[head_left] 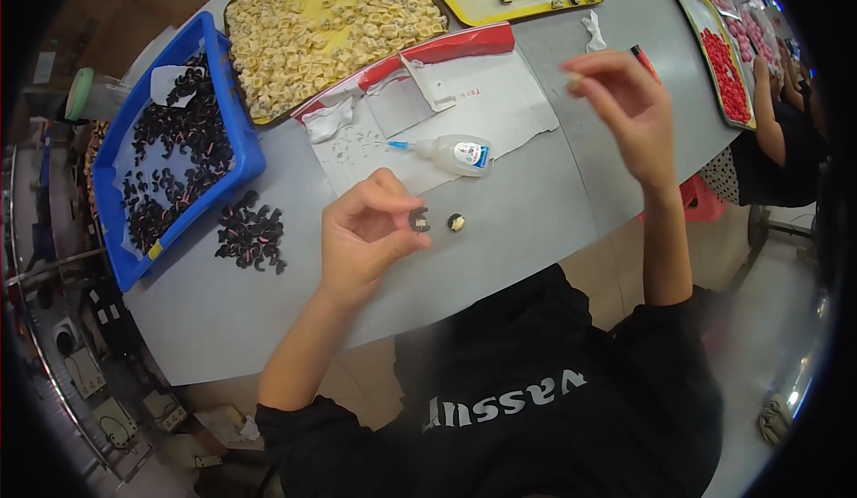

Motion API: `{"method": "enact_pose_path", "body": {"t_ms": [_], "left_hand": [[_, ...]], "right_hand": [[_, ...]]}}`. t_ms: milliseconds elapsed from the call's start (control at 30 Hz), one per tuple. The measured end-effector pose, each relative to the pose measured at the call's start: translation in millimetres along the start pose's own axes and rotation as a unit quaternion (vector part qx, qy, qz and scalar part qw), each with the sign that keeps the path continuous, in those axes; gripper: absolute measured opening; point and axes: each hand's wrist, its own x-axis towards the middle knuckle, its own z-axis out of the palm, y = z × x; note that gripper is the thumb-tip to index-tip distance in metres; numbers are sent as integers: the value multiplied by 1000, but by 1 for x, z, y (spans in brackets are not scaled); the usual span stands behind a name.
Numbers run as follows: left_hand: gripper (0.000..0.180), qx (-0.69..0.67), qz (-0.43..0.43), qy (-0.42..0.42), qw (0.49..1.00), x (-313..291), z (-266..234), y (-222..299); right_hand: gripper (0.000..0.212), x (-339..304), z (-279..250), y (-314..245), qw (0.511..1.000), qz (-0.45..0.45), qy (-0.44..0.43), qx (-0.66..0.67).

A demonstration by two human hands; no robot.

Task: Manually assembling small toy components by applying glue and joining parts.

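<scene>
Between the thumb and forefinger of my left hand (357, 235), a small black curved piece (420, 219) is pinched above the grey table. Just to its right on the tabletop lies a small black-and-cream piece (456, 222). My right hand (629, 110) is raised farther right, its thumb and fingertips closed on a small cream piece (574, 81). Beyond the left hand, a translucent glue bottle (460, 154) with a blue tip lies on its side on a flattened white cardboard sheet (522, 114). A loose pile of black curved pieces (250, 233) is left of my left hand.
A blue tray (250, 154) of black pieces stands at left. At the back are a tray full of cream pieces (330, 34) and a yellow-rimmed tray (469, 18) with black-and-cream pieces. Crumpled tissue (328, 121) rests on the cardboard. Another person's arm (769, 110) is at far right, beside red pieces (725, 74).
</scene>
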Motion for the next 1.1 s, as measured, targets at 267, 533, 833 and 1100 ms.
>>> {"method": "enact_pose_path", "body": {"t_ms": [267,533,833,1100], "left_hand": [[29,36,33,32,998,3,-5,6],[32,48,53,59,996,8,-6,11],[35,107,91,69,988,7,-5,8],[34,95,94,83,988,7,-4,6]], "right_hand": [[14,24,80,-33,904,137,-236,329],[24,22,96,-18,909,127,-263,296],[24,13,97,-21,882,179,-285,331],[25,13,95,-23,869,204,-301,335]]}}
